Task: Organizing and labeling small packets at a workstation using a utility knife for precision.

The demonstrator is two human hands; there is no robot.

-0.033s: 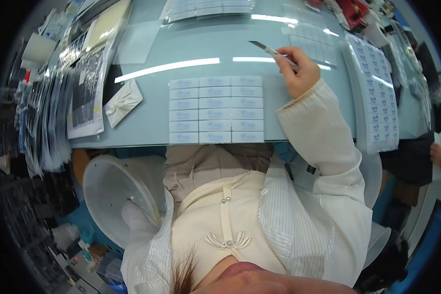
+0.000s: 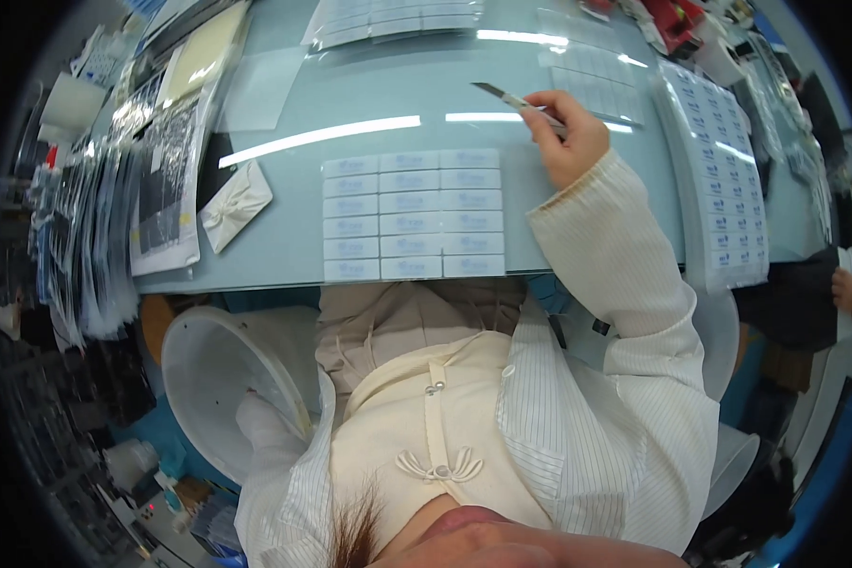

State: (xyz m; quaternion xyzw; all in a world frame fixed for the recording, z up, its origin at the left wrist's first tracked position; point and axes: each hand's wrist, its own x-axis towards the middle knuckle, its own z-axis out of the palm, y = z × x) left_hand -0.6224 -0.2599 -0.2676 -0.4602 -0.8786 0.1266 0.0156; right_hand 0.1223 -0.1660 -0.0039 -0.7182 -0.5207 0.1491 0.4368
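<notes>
The right hand (image 2: 566, 137) is closed around a slim craft knife (image 2: 513, 98), blade pointing left and far, held above the glass-topped desk (image 2: 369, 104). The knife sits just beyond the far right corner of a sheet of small rectangular labels (image 2: 413, 215), which lies flat at the near edge of the desk. A folded white cloth (image 2: 234, 204) lies left of the sheet. A longer label sheet (image 2: 719, 180) lies at the right. The left hand is out of view.

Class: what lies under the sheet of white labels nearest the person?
The sheet of white labels lies flat on the pale blue-grey table. Whatever sits directly beneath the sheet is covered.
</notes>
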